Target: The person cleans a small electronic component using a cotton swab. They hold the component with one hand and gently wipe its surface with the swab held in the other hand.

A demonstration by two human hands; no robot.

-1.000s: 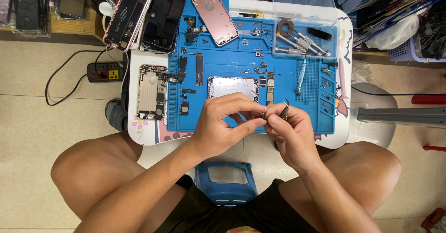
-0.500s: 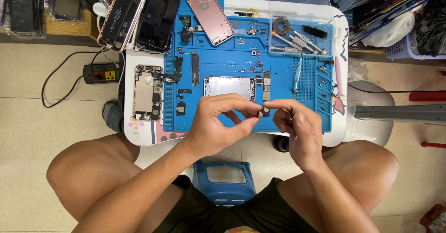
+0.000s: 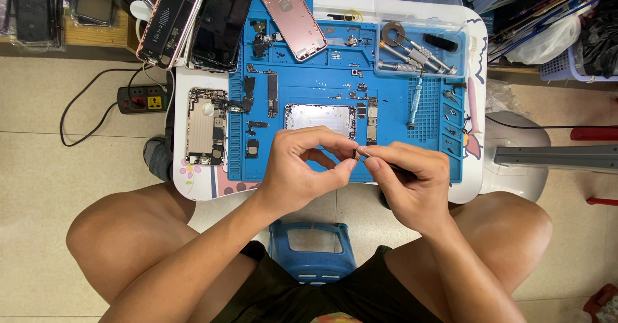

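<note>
A small dark part [image 3: 356,152], too tiny to identify, sits pinched between the thumb and forefinger of the left hand [image 3: 302,168] near the middle of the frame, held just above the near edge of the blue work mat [image 3: 386,114]. The right hand [image 3: 405,181] meets it from the right, its fingers pressed together around a thin tool [image 3: 364,152] whose tip touches the part; the rest of the tool is hidden in the fist, so its kind cannot be told. The part lies between the two hands, at the left hand's fingertips and just left of the right hand's, and the tool's long axis runs roughly left to right across the frame. Both hands are equally close.

Below them, a blue stool [image 3: 312,249] shows between the person's knees. Beyond the hands, on the mat, lies a silver phone frame [image 3: 320,118]; to its left, off the mat, an opened phone chassis [image 3: 206,127] rests on the white tabletop [image 3: 193,181]. Toward the top of the frame lie a pink rear housing [image 3: 297,11] and a clear tray [image 3: 418,43] of screwdrivers.
</note>
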